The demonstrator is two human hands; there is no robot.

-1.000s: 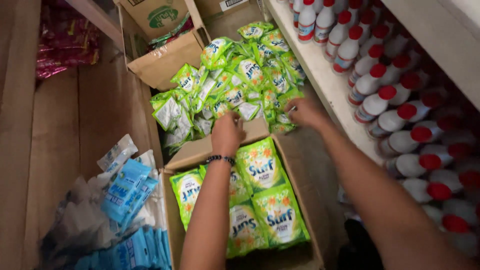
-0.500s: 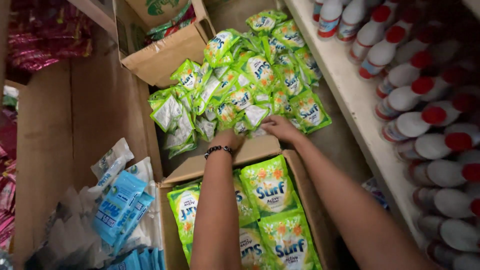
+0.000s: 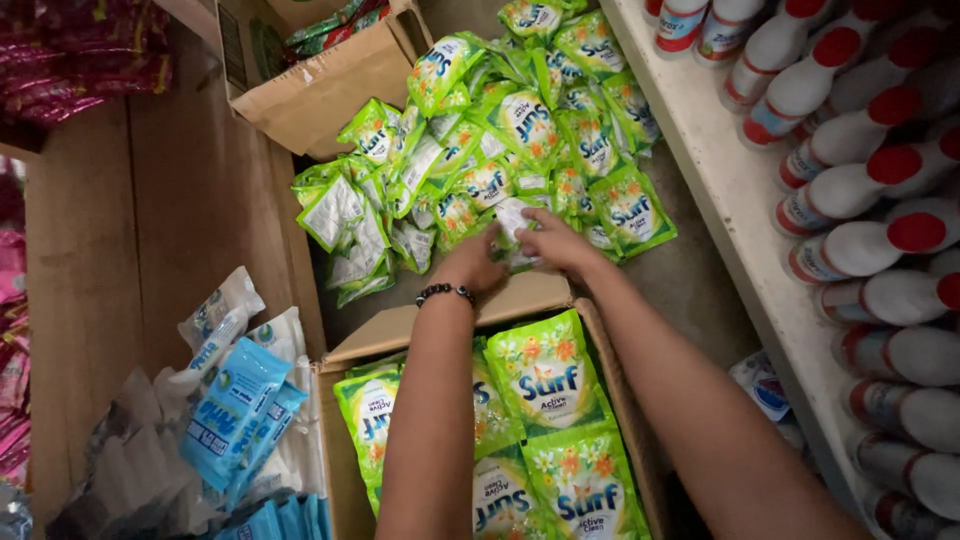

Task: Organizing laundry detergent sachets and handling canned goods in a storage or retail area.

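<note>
Both hands are seen reaching forward over the far flap of an open cardboard box (image 3: 545,300) to the near edge of a heap of small green sachets (image 3: 520,130) spread on the floor. The left hand (image 3: 470,262), marked by a dark beaded bracelet (image 3: 447,291) at the wrist, is curled with its fingers closed around sachets at the front of the heap. The right hand (image 3: 556,243) is laid just beside it, fingers bent and closed on a pale-backed sachet (image 3: 512,218) held between the two hands; exactly how many sachets are gripped cannot be told, since the fingers hide them.

The heap is piled between a second cardboard box (image 3: 320,90), set at the upper left, and a white shelf (image 3: 720,200) on the right. The shelf is filled with white bottles with red caps (image 3: 880,160), laid on their sides in rows.

The open box beneath the forearms is packed with larger green pouches (image 3: 545,375), lying flat with flower prints facing up. To the left of this box, blue and clear packets (image 3: 235,400) are stacked loosely against a wooden board (image 3: 150,230). Red and pink wrappers (image 3: 70,60) are visible at the upper left corner
</note>
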